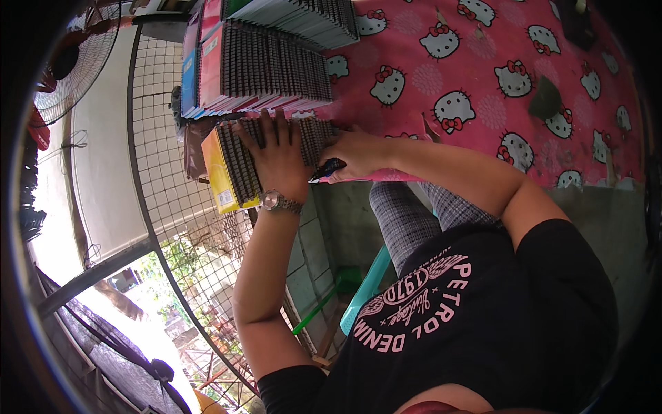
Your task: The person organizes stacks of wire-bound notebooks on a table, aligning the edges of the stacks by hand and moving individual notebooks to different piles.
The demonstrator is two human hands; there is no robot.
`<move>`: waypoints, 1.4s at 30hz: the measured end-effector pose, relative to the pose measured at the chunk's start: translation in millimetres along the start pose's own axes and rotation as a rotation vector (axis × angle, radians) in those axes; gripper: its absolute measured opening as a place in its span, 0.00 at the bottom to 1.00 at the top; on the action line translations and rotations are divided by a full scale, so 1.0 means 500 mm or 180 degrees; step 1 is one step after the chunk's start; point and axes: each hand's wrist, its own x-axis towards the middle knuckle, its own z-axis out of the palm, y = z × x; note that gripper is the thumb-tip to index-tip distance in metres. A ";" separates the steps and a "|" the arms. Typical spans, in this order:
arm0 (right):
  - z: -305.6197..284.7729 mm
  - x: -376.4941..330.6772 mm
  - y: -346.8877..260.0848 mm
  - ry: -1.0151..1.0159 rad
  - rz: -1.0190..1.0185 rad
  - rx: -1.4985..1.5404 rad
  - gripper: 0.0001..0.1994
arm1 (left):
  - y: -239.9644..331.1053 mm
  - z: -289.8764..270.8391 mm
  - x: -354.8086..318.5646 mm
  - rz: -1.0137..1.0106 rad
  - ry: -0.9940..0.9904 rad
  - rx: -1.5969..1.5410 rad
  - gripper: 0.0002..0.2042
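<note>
A row of spiral-bound notebooks (238, 165) with a yellow front cover stands at the table's near left edge, dark coils facing up. My left hand (279, 155), with a wristwatch on the wrist, lies over the coils with its fingers spread. Close beside it, at the row's right end, my right hand (355, 155) is closed on a small dark hand tool with a blue part (329, 167). The tool's exact kind is not clear, and its tip sits near the last coils. My right fingertips are partly hidden behind the notebooks.
Behind stand more stacks of spiral notebooks (276, 65) with red and blue covers. A pink cat-patterned cloth (476, 83) covers the table. Wire mesh (162, 138) runs along the left, with a fan (76, 62) at the far left. A teal chair (365, 290) is beneath me.
</note>
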 end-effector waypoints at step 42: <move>0.015 -0.016 0.051 -0.0073 -0.0113 -0.0544 0.20 | 0.066 0.053 0.047 0.0063 -0.0411 0.0364 0.33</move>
